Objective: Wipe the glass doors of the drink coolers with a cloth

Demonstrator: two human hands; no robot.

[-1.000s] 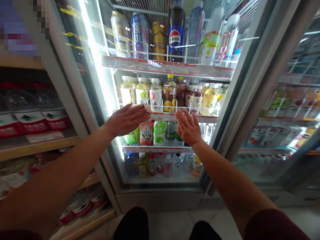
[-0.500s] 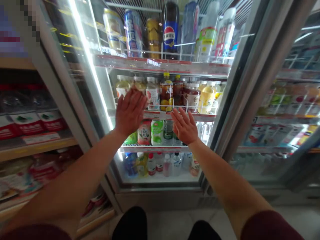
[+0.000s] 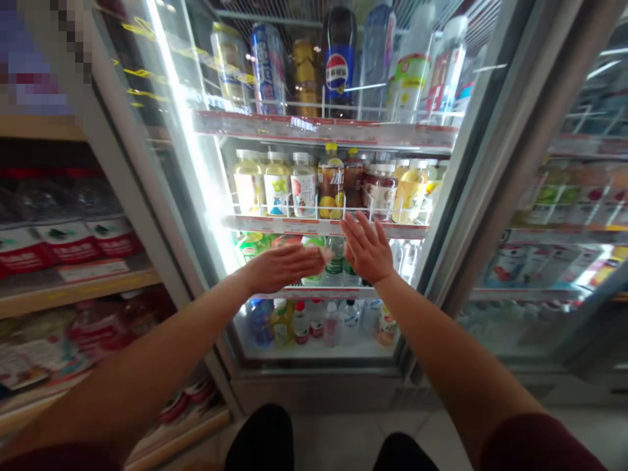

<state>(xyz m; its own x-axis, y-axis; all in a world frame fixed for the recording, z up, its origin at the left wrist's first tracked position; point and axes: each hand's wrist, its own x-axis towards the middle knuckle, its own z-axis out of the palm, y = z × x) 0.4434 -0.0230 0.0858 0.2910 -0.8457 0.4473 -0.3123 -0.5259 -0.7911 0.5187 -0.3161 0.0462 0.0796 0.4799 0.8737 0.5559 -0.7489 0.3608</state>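
Observation:
Stretched out flat, my left hand (image 3: 287, 267) is in front of the third shelf of a drinks fridge, its fingers pointing right and holding nothing. My right hand (image 3: 367, 248) is raised beside it, fingers extended and likewise bare. A gap separates the two hands. Behind them, the second shelf holds a yellow-capped bottle of dark tea (image 3: 331, 183), a white-capped bottle with a pale label (image 3: 303, 186) and a wide bottle of dark drink (image 3: 380, 193). My left hand partly hides a green-labelled bottle (image 3: 314, 248). Whether either hand touches the fridge door glass, I cannot tell.
A large cola bottle (image 3: 338, 62) stands on the top shelf among cans and bottles. Small bottles, one of them red-capped (image 3: 301, 324), line the fridge floor. Wooden shelves (image 3: 83, 291) with packaged goods are at left. A metal door frame (image 3: 495, 176) and another fridge are at right.
My left hand has dropped from the second shelf's height to the third's and turned from fingers up to fingers pointing right. My right hand is nearly unmoved. The view has shifted slightly.

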